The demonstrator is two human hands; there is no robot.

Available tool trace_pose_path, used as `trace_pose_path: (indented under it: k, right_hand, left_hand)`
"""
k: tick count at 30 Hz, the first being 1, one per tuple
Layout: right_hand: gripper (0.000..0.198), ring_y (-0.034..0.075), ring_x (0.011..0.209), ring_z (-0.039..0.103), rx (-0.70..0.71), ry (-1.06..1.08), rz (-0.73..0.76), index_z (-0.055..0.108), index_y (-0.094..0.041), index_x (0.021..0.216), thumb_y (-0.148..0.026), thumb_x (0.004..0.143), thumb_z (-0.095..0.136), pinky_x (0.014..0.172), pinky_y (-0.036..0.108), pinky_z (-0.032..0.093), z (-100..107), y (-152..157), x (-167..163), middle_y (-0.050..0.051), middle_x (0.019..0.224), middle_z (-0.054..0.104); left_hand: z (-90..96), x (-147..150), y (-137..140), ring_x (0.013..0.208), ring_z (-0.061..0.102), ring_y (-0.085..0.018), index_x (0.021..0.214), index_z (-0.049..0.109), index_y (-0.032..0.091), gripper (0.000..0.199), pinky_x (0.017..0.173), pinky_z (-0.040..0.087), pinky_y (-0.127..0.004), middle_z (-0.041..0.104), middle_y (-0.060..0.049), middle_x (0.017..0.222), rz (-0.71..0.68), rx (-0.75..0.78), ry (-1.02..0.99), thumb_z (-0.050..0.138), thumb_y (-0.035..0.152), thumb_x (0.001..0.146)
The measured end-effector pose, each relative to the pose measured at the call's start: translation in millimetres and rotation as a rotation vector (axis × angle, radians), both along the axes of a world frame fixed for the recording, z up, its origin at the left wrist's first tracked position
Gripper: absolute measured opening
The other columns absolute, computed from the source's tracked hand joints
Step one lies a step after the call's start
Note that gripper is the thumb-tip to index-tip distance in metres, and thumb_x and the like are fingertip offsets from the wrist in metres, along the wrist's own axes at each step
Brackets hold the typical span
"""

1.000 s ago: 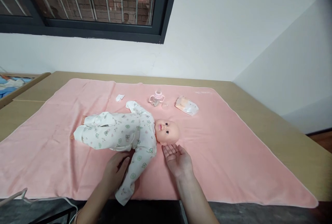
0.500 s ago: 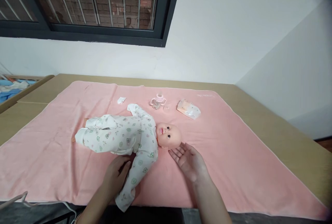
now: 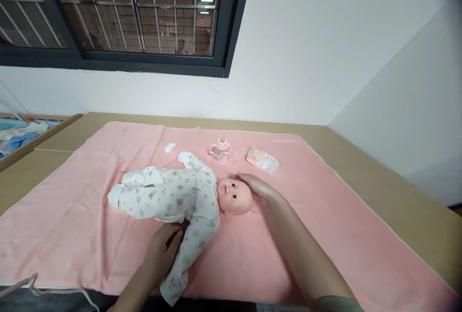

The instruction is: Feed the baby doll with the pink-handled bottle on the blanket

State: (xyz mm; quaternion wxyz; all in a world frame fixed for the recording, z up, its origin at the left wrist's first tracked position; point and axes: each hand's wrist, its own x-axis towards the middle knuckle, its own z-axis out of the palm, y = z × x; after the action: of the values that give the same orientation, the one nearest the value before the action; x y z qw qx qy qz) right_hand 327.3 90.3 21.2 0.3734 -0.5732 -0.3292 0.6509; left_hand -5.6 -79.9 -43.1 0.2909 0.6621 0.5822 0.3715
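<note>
"Since I'm steering from afar, tell me how the doll [image 3: 169, 194] lies."

"On its back on the pink blanket [image 3: 325, 235], long axis across my view, head [image 3: 235, 197] to the right, feet [image 3: 105, 201] left."

"Which hand is nearer its head?"

"My right hand [image 3: 258, 186], curved round the crown; the head sits just left of the palm. It's pinching nothing, though I can't tell how the fingers are spaced."

"And the other?"

"My left hand [image 3: 162, 250] is between trunk and near sleeve [image 3: 198, 243]. Its fingertips are hidden, so I can't tell whether they grip."
</note>
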Motion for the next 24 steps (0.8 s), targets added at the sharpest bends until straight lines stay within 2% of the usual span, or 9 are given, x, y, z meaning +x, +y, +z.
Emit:
trace_pose_path:
  k: [3, 5, 8, 11, 14, 16, 17, 20, 24]
  right_hand:
    - [0.032, 0.023, 0.087, 0.076, 0.056, 0.005, 0.175, 0.079, -0.009, 0.105, -0.037, 0.089, 0.076, 0.07, 0.029, 0.058, -7, 11, 4, 0.014, 0.103, 0.082]
    - [0.037, 0.025, 0.1, 0.077, 0.166, -0.075, 0.189, 0.08, -0.009, 0.112, -0.028, 0.08, 0.079, 0.079, 0.03, 0.061, -15, 14, 13, 0.015, 0.116, 0.081]
    - [0.054, 0.033, 0.114, 0.076, 0.304, -0.155, 0.282, 0.08, -0.012, 0.121, -0.03, 0.071, 0.084, 0.09, 0.04, 0.062, -27, 9, 32, 0.017, 0.124, 0.08]
    - [0.053, 0.039, 0.118, 0.075, 0.433, -0.359, 0.392, 0.081, -0.014, 0.122, -0.034, 0.073, 0.081, 0.101, 0.052, 0.061, -44, -4, 53, 0.02, 0.131, 0.078]
    - [0.065, 0.046, 0.153, 0.052, 0.625, -0.655, 0.501, 0.08, -0.022, 0.132, -0.043, 0.07, 0.08, 0.123, 0.062, 0.047, -74, -14, 76, 0.018, 0.158, 0.062]
    - [0.066, 0.049, 0.167, 0.029, 0.716, -0.936, 0.577, 0.079, -0.025, 0.136, -0.049, 0.074, 0.073, 0.132, 0.074, 0.028, -100, -19, 86, 0.014, 0.168, 0.053]
    - [0.066, 0.049, 0.168, 0.026, 0.765, -1.055, 0.586, 0.077, -0.023, 0.139, -0.051, 0.08, 0.067, 0.132, 0.075, 0.026, -113, -21, 89, 0.014, 0.172, 0.047]
    - [0.069, 0.048, 0.165, 0.032, 0.819, -1.334, 0.509, 0.064, -0.016, 0.157, -0.04, 0.094, 0.047, 0.128, 0.078, 0.028, -143, -31, 87, 0.015, 0.176, 0.041]
    - [0.065, 0.048, 0.163, 0.034, 0.962, -1.475, 0.424, 0.061, -0.013, 0.158, -0.027, 0.098, 0.042, 0.129, 0.079, 0.022, -157, -42, 70, 0.02, 0.172, 0.045]
  left_hand:
    - [1.1, 1, 0, 0.097, 0.079, -0.029, 0.097, 0.08, 0.022, 0.034, 0.087, 0.063, -0.043, 0.084, -0.01, 0.103, 0.0, -0.006, -0.002, 0.05, 0.038, 0.104]
    - [1.5, 1, -1, 0.095, 0.078, -0.028, 0.097, 0.079, 0.022, 0.034, 0.085, 0.063, -0.042, 0.083, -0.01, 0.101, 0.0, -0.012, -0.012, 0.049, 0.037, 0.105]
    - [0.7, 3, -4, 0.092, 0.077, -0.027, 0.094, 0.077, 0.023, 0.034, 0.084, 0.061, -0.04, 0.082, -0.008, 0.097, 0.011, -0.022, -0.026, 0.048, 0.035, 0.106]
    - [0.3, 7, -6, 0.092, 0.076, -0.027, 0.093, 0.077, 0.023, 0.032, 0.085, 0.06, -0.04, 0.082, -0.007, 0.096, 0.021, -0.022, -0.025, 0.049, 0.032, 0.105]
    - [2.6, 13, -6, 0.094, 0.075, -0.027, 0.092, 0.078, 0.023, 0.03, 0.087, 0.059, -0.04, 0.082, -0.007, 0.099, 0.015, -0.011, -0.021, 0.05, 0.027, 0.102]
    - [4.8, 15, -6, 0.095, 0.075, -0.026, 0.091, 0.078, 0.023, 0.029, 0.087, 0.058, -0.038, 0.082, -0.006, 0.1, 0.023, -0.013, -0.019, 0.05, 0.025, 0.101]
    - [5.6, 16, -6, 0.095, 0.075, -0.025, 0.092, 0.078, 0.023, 0.029, 0.087, 0.058, -0.038, 0.082, -0.006, 0.1, 0.03, -0.015, -0.021, 0.05, 0.025, 0.101]
    - [6.1, 17, -7, 0.089, 0.073, -0.024, 0.089, 0.076, 0.023, 0.03, 0.083, 0.056, -0.036, 0.08, -0.006, 0.095, 0.039, -0.016, -0.022, 0.05, 0.026, 0.103]
    - [3.6, 15, -7, 0.089, 0.073, -0.024, 0.087, 0.075, 0.022, 0.033, 0.083, 0.056, -0.036, 0.08, -0.007, 0.094, 0.021, -0.021, 0.001, 0.049, 0.029, 0.105]
